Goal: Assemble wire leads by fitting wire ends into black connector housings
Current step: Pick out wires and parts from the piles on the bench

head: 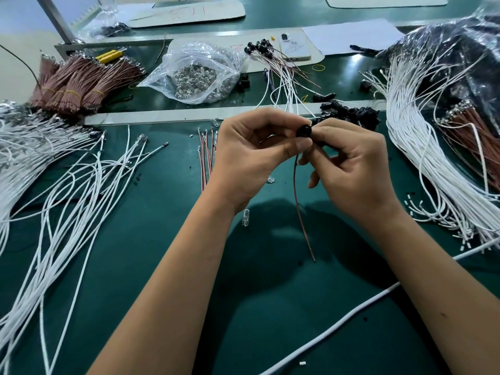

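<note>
Pinching black connector housing (pixel 303 131) between curled left hand (pixel 250 158) and right hand (pixel 351 169) fingertips above green mat (pixel 189 266); red-brown wire (pixel 301 209) hung lengthwise below housing, toward wearer.

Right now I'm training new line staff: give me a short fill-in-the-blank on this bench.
1. Both hands pinch a ____ housing.
2. The wire hanging from it is ____.
3. The bag of clear parts lies between the brown bundles and the ____.
4. The mat is ____.

Missing: black; red; phone; green
</note>
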`<state>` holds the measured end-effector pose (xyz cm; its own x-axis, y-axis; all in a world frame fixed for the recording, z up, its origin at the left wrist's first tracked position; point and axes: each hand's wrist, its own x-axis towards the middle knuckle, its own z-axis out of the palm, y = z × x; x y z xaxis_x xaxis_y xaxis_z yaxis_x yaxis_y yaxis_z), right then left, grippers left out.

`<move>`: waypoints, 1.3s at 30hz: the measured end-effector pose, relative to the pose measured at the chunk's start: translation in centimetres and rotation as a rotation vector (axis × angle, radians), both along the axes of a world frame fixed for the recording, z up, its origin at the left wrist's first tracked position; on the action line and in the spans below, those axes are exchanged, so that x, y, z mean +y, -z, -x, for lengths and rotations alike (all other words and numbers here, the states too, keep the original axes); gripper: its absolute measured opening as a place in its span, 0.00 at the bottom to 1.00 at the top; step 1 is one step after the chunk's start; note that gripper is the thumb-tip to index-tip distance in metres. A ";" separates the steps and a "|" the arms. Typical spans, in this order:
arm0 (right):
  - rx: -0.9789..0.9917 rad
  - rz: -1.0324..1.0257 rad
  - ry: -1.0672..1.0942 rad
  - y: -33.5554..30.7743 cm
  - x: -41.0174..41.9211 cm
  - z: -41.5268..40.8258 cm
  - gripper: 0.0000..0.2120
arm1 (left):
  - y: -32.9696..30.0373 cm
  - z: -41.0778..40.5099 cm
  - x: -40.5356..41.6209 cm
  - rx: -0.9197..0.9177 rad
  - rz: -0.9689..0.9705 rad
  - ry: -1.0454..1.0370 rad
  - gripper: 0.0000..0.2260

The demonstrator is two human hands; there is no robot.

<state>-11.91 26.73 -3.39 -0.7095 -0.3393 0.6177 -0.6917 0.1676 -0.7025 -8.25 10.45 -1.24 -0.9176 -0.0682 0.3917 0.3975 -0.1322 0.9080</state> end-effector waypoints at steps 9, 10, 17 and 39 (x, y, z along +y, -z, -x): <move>-0.004 0.043 0.022 0.1 -0.1 -0.1 0.04 | -0.2 -0.1 0.0 0.020 -0.033 -0.002 0.17; -0.004 0.046 0.028 0.0 -0.1 -0.2 0.04 | -0.3 -0.1 0.1 0.024 -0.034 -0.003 0.18; 0.063 0.015 0.065 -0.3 -0.1 -0.5 0.07 | 0.0 0.0 0.0 0.076 -0.035 0.029 0.18; -0.479 0.147 -0.041 0.3 -0.3 0.1 0.10 | 2.0 0.8 -0.1 -0.232 0.097 -0.227 0.10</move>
